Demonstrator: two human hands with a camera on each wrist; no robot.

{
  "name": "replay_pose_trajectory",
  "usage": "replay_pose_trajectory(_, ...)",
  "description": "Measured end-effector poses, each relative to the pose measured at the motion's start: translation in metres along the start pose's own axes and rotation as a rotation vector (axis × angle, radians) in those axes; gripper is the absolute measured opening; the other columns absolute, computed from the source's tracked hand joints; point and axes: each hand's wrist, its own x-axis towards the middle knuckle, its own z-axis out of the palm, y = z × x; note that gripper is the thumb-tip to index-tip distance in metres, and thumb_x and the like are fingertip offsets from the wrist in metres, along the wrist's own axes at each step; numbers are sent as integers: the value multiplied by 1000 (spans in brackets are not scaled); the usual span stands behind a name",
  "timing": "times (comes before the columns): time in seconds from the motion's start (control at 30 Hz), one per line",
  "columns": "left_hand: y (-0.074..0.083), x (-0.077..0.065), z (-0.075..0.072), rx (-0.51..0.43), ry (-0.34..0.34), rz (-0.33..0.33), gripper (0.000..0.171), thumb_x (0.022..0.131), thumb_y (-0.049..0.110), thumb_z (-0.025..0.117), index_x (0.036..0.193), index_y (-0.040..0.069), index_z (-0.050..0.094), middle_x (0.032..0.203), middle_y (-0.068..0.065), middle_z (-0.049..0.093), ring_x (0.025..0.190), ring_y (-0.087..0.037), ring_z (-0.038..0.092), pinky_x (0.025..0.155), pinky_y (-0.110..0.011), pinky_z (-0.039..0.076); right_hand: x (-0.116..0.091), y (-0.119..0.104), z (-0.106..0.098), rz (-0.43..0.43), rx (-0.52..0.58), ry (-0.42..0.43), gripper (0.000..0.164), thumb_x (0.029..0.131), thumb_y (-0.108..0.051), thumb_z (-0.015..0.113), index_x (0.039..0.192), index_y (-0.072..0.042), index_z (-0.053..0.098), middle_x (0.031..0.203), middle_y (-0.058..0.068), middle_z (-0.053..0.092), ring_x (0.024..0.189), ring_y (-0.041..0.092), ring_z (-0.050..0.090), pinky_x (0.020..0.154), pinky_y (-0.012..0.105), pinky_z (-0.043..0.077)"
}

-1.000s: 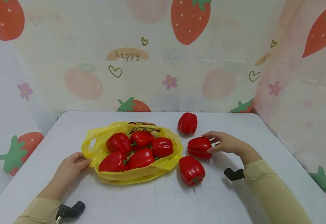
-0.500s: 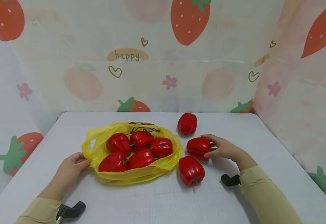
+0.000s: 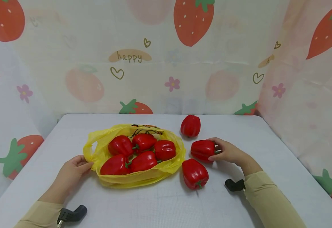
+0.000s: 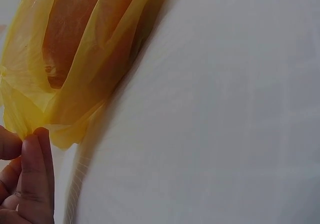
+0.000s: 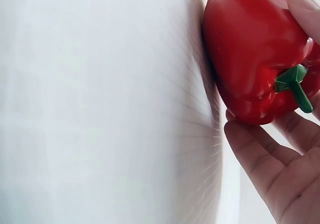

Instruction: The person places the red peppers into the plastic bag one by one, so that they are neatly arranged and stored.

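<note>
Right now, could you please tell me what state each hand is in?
Left hand: pinching the yellow bag at its left end.
Right hand: thumb and fingers around the middle red pepper outside the bag.

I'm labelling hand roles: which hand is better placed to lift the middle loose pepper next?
Likely the right hand: it grips the middle pepper by its stem end, while the left hand pinches the yellow bag.

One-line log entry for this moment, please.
left hand: pinches yellow bag | right hand: holds middle loose pepper | inside bag: five peppers visible | also loose: far pepper, near pepper
</note>
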Motion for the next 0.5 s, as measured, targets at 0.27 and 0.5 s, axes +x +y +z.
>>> replay_pose_trajectory(0.27, 0, 0, 0, 22, 5, -5, 52, 90, 36, 55, 126, -1, 43, 122, -19, 56, 90, -5, 57, 77, -17, 50, -1, -5, -3, -2, -39, 5, 66, 74, -28, 75, 130, -17, 41, 122, 8, 50, 112, 29, 47, 83, 40, 49)
replay_pose_trajectory(0.5, -2, 1, 0, 6, 4, -10, 53, 90, 37, 56, 126, 0, 43, 120, -17, 57, 89, -4, 57, 77, -17, 50, -1, -16, -12, -42, -46, 20, 65, 75, -29, 74, 130, -17, 42, 122, 8, 50, 112, 30, 48, 83, 40, 50)
